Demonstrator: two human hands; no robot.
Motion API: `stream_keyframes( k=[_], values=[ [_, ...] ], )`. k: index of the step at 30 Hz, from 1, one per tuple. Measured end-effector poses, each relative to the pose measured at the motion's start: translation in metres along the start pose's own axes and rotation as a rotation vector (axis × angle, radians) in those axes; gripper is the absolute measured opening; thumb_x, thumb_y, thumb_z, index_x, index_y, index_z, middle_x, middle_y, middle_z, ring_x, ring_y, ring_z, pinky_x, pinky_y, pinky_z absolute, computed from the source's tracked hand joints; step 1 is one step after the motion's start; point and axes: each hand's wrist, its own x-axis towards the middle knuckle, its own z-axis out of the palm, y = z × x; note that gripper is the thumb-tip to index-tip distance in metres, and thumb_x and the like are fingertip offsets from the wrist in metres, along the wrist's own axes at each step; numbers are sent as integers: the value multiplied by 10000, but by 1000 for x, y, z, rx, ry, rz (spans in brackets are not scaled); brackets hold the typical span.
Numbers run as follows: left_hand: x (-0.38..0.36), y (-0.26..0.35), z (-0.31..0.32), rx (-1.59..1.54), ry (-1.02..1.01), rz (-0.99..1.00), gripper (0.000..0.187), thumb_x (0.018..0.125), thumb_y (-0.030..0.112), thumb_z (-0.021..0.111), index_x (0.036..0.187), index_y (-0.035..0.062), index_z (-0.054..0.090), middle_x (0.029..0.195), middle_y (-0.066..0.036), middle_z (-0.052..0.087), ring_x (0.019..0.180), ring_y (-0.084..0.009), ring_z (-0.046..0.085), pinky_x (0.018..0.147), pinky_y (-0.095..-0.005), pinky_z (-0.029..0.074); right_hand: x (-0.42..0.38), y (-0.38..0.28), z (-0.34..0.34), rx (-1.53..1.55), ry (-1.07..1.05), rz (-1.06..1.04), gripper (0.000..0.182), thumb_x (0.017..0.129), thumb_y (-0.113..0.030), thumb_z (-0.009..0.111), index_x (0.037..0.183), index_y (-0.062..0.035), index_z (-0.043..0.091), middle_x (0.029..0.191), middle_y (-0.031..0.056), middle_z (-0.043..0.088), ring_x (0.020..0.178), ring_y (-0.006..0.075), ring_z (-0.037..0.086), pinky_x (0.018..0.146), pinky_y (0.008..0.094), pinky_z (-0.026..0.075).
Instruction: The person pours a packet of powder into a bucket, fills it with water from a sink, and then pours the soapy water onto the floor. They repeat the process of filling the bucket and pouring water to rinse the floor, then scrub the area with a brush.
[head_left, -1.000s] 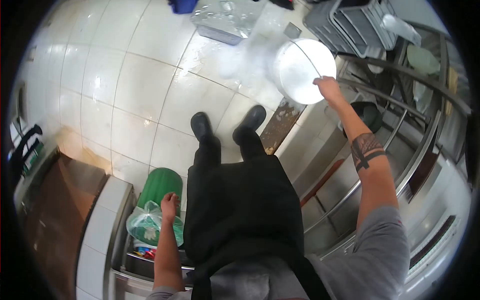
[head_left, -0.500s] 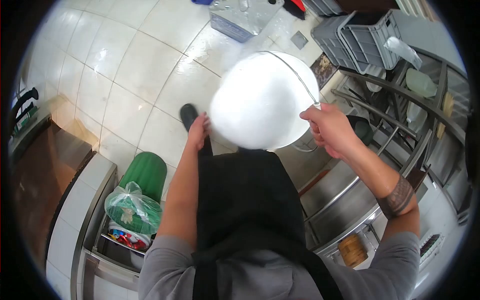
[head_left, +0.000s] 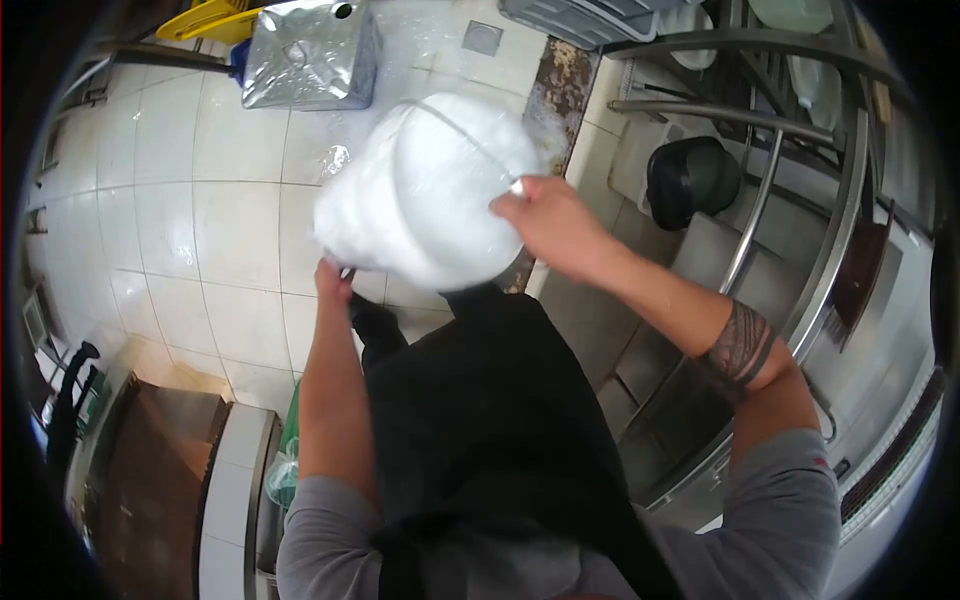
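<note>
A white bucket hangs tilted in front of my black apron, its mouth turned toward the right and its base toward the left. Whitish suds or liquid seem to fill it, though blur hides the detail. My right hand is closed around the grip of its wire handle, close to the rim. Down at the base end, my left hand has its fingers curled against the bucket's lower edge. Part of those fingers is hidden.
Wet, sudsy floor tiles surround a metal-topped box and a floor drain. Grey crates stand at the back. To the right are a metal rack and a dark bin; a tiled counter edge is at lower left.
The bucket has tipped further, its base swinging left, and both hands have moved left with it. My view has shifted, bringing the metal-topped box fully into sight at upper left.
</note>
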Motion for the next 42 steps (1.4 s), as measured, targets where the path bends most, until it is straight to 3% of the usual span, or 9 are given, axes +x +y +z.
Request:
stream_keyframes(
  k=[2, 4, 7, 14, 16, 21, 23, 31, 42],
  values=[
    [11, -14, 52, 57, 56, -50, 453, 958, 348, 581, 1330, 101, 502, 1303, -80, 552, 1208, -253, 504, 950, -530, 448, 32, 38, -11, -72, 185, -88, 422, 865, -319, 549, 946, 85, 639, 948, 322, 627, 972, 442, 609, 898, 461, 460],
    [15, -28, 102, 71, -11, -89, 489, 949, 384, 594, 1334, 99, 500, 1309, -75, 537, 1208, -244, 491, 996, -539, 405, 60, 64, -34, -86, 246, -79, 407, 863, -312, 591, 987, 73, 634, 825, 207, 660, 790, 286, 637, 746, 399, 491],
    [-5, -40, 184, 99, -61, -115, 519, 942, 395, 601, 1354, 100, 490, 1342, -72, 519, 1202, -246, 484, 1047, -511, 352, 100, 106, -70, -194, 529, -108, 401, 850, -301, 602, 984, 76, 628, 847, 202, 657, 792, 276, 629, 730, 396, 484],
    [4, -65, 269, 229, -327, -246, 660, 948, 433, 566, 1468, 100, 334, 1451, -118, 405, 1346, -300, 352, 1155, -440, 247, 123, 149, -136, -117, 549, 49, 420, 832, -310, 615, 964, 88, 616, 844, 210, 647, 797, 282, 603, 759, 395, 464],
    [7, -61, 281, 206, -334, -288, 693, 950, 439, 557, 1489, 94, 294, 1487, -154, 346, 1364, -318, 329, 1155, -452, 244, 121, 146, -143, -246, 522, 127, 554, 825, -402, 574, 1188, 13, 629, 1271, 247, 577, 1155, 368, 572, 984, 384, 448],
    [3, -29, 296, 223, -440, -346, 771, 951, 471, 512, 1536, 99, 175, 1581, -158, 199, 1455, -366, 178, 1179, -498, 174, 82, 122, -124, -306, 743, 10, 455, 832, -377, 587, 1041, 21, 652, 1015, 256, 659, 982, 379, 628, 878, 396, 478],
    [2, -7, 290, 271, -435, -348, 766, 954, 484, 491, 1536, 99, 176, 1582, -150, 201, 1455, -367, 178, 1179, -503, 169, 67, 97, -112, -302, 675, 117, 509, 852, -391, 497, 1166, -22, 653, 1270, 232, 586, 1165, 369, 571, 1001, 412, 452],
    [12, 88, 231, 457, -363, -205, 689, 922, 553, 479, 1477, 166, 345, 1524, -122, 334, 1397, -369, 295, 1123, -575, 248, 52, 48, -41, -72, 700, 73, 417, 837, -337, 517, 1056, -25, 687, 1136, 218, 655, 1078, 378, 613, 957, 428, 479],
    [62, 99, 178, 831, -150, -27, 708, 907, 536, 458, 1505, 191, 302, 1537, -97, 320, 1408, -334, 287, 1099, -565, 279, 115, 164, 70, 396, 547, 110, 488, 876, -313, 488, 1252, -28, 613, 1326, 176, 571, 1213, 346, 542, 1026, 406, 449]
  ],
)
